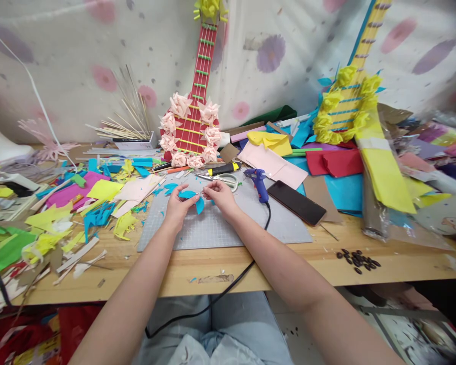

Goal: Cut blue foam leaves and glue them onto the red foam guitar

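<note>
Over the grey cutting mat (pixel 220 235), my left hand (pixel 177 209) pinches a small blue paper leaf (pixel 199 205) between thumb and fingertips. Another blue leaf (pixel 187 194) lies against its fingers, and more blue leaf pieces (pixel 170 187) show just behind it. My right hand (pixel 221 196) is close beside it, thumb and forefinger pressed together near the leaves; what is between them is too small to make out. Right behind that hand lie scissors (pixel 232 182) and a yellow and black utility knife (pixel 225 169). A blue glue gun (pixel 259 185) rests to the right on the mat.
A black phone (pixel 297 203) overlaps the mat's right side; the glue gun's cord (pixel 228 290) runs down over the table edge. Paper scraps (pixel 102 190) crowd the left. A red paper guitar (pixel 190 129) and a yellow one (pixel 344 109) stand behind. Dark seeds (pixel 357 259) lie right.
</note>
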### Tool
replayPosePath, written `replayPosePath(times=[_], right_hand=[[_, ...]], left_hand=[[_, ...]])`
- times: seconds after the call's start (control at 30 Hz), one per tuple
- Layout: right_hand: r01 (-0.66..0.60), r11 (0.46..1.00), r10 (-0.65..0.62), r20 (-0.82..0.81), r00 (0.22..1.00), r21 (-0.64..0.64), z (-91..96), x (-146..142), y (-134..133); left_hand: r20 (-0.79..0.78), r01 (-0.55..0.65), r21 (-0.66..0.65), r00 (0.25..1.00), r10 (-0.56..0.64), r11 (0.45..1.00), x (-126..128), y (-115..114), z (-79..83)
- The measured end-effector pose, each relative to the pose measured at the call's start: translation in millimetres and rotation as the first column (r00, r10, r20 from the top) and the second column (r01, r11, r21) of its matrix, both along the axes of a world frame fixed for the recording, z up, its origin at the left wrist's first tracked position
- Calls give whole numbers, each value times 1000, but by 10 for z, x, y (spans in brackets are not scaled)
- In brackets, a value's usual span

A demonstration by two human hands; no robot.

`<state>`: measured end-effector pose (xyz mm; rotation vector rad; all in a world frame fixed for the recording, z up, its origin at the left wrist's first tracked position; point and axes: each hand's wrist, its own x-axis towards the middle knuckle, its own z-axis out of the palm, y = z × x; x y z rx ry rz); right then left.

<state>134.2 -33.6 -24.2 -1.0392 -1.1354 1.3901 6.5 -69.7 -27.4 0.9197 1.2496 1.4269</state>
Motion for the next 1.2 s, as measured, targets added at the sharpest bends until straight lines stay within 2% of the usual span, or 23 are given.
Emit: replayPosePath(times=[0.73,1.2], right_hand=[[-14,1000,14,-22,1000,-4,-18,-6,1],[-61,998,60,-26,998,-34,-31,-20,-21]], left_hand=[[52,-34,10,998,33,999,8,9,-3],[-26,-41,29,999,42,999,24,12,-15]])
